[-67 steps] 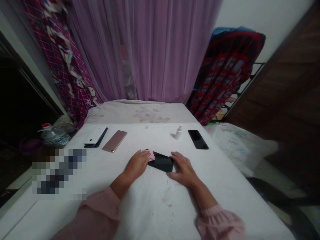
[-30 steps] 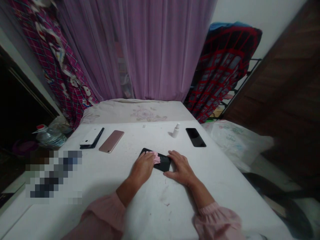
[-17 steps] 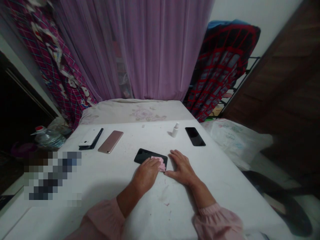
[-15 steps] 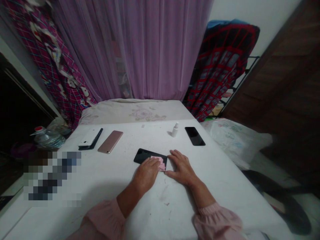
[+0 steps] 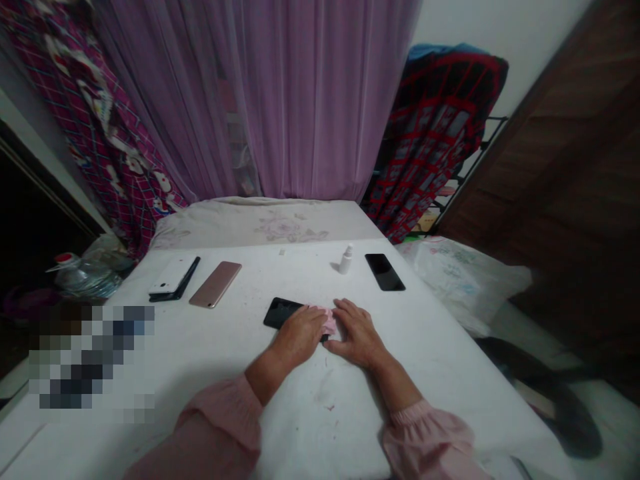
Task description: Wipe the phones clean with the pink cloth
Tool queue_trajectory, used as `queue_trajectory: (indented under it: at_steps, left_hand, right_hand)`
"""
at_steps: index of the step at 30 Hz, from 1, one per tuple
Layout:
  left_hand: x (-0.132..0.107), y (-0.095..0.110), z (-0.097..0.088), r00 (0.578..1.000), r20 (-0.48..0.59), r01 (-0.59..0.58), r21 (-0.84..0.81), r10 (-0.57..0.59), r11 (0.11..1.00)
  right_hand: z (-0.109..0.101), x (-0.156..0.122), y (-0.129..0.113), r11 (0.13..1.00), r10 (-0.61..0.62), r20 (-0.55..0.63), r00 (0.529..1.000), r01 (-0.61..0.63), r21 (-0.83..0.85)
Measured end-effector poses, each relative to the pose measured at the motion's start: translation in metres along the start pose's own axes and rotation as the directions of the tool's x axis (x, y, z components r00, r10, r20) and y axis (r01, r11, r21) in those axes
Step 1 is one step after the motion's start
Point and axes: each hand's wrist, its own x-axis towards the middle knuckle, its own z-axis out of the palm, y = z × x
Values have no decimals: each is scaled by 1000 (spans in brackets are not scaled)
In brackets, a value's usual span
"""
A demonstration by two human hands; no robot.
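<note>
A dark smartphone (image 5: 281, 313) lies flat on the white-covered table in front of me, its right end partly hidden by my hands. My left hand (image 5: 299, 335) is closed over a crumpled pink cloth (image 5: 329, 323), pressing it against the phone's surface near the right end. At that same end, my right hand (image 5: 358, 335) braces the phone, thumb at the near corner and fingers at the far one. Beyond my hands stands a small white spray bottle (image 5: 346, 260), upright.
Another black phone (image 5: 385, 272) lies at the right edge of the table. To the left are a rose-gold phone (image 5: 216, 285) and a white phone (image 5: 167, 277) on top of a dark one (image 5: 189, 280). A large clear bottle (image 5: 83, 277) with a red cap stands beyond the left edge.
My left hand has slid the pink cloth slightly right and away from me, toward the phone's right end by my right hand. The camera view has shifted a little.
</note>
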Motion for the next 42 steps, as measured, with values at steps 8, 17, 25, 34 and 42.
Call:
queue_trajectory:
  at_steps: [8,17,25,34,42]
  left_hand:
    - [-22,8,-20,994,68,-79,-35,81,996]
    - [2,1,0,1000,21,-19,-21,19,1000]
    - [-12,7,-14,994,78,-68,-61,73,996]
    - [4,2,-2,997,-1,-73,-16,73,997]
    - [-7,5,-9,987,72,-147,7,146,989]
  right_hand:
    - [1,0,1,1000,-16,3,1000,16,-16]
    - [-4,2,-3,999,18,40,999,-16,-28]
    - [-5,1,-7,1000,6,27,1000,-5,-13]
    - [-6,1,-8,1000,10,11,1000,-10,5]
    - [-4,1,-6,1000,1,7,1000,-1,16]
